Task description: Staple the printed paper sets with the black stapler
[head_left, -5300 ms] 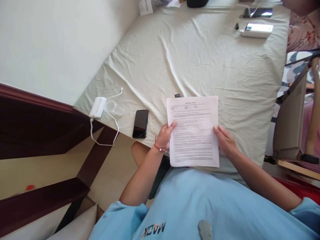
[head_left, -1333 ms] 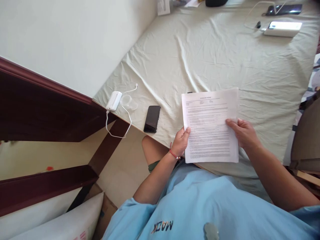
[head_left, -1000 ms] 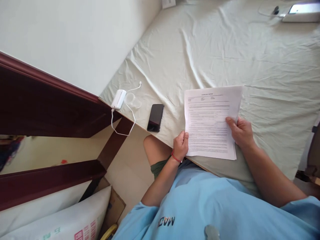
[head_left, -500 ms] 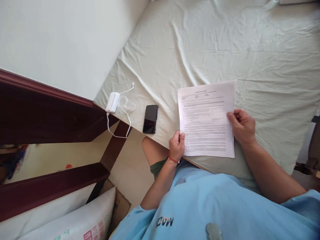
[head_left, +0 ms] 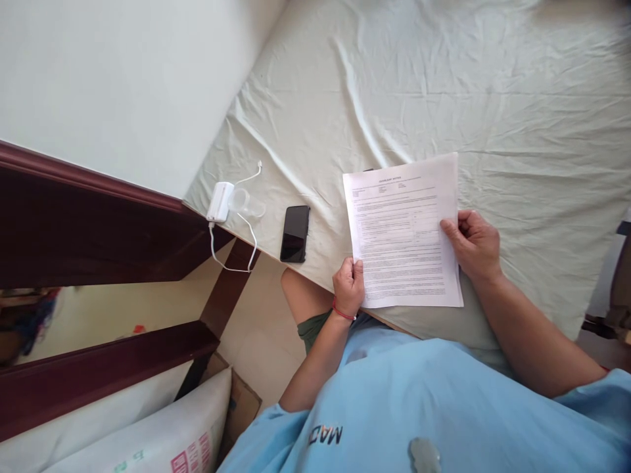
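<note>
A small stack of printed paper sheets (head_left: pixel 401 243) is held up before me, its top page filled with dense lines of text under a short heading. My left hand (head_left: pixel 349 287), with a red cord bracelet at the wrist, pinches the lower left edge, thumb on top. At the right edge, my right hand (head_left: pixel 474 244) grips the sheets between its thumb and curled fingers. Behind the top left of the papers, a bit of something dark shows, mostly hidden.
A black smartphone (head_left: pixel 294 234) lies left of the papers on the pale sheet-covered bed (head_left: pixel 305 98). Farther left are a white power adapter or hub (head_left: pixel 220 202) with a cable and a clear plastic cup-like piece (head_left: pixel 249 203). A dark red wooden frame (head_left: pixel 89 217) borders the left.
The papers' top edge has tilted slightly left, uncovering a bit of the dark thing behind it. My right hand has shifted slightly left and up; both hands keep their grip.
</note>
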`<state>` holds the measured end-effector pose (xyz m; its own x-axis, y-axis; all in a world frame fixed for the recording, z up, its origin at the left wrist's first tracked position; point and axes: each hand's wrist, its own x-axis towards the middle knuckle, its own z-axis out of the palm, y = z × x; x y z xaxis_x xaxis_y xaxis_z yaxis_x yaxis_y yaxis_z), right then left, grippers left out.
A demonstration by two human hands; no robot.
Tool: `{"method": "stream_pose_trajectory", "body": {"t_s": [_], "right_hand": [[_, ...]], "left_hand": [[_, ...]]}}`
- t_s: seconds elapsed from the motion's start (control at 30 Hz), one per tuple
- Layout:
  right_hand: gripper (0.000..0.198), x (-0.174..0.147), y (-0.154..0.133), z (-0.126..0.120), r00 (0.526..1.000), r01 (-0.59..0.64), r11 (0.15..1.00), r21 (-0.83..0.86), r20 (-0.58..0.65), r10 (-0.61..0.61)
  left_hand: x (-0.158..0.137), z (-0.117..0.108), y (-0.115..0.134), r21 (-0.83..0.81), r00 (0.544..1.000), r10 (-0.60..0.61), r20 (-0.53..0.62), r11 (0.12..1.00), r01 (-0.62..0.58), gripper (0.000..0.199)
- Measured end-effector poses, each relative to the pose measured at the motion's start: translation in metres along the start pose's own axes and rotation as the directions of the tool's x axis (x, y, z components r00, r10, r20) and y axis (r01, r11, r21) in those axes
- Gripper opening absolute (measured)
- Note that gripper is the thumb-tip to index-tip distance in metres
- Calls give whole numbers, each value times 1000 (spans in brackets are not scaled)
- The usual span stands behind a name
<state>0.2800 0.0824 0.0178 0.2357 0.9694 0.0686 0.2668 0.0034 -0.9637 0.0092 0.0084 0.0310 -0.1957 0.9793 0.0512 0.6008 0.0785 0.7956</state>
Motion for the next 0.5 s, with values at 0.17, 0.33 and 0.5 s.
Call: {"method": "stream_pose_trajectory", "body": {"t_s": [0.17,0.33,0.5], "right_hand": [[28,1,7,-2,999,19,997,-70,41,-17],[28,0,3,0,1000,19,997,-76,12,-18],[28,-1,-1,2,1000,18,1000,22,9,-18]], "left_hand": [[0,-1,0,21,1000,19,2,1000,-19,38],[0,-1,1,18,1000,-1,4,1000,1,35],[0,-2,0,-22,999,-37,-28,999,37,33]]}}
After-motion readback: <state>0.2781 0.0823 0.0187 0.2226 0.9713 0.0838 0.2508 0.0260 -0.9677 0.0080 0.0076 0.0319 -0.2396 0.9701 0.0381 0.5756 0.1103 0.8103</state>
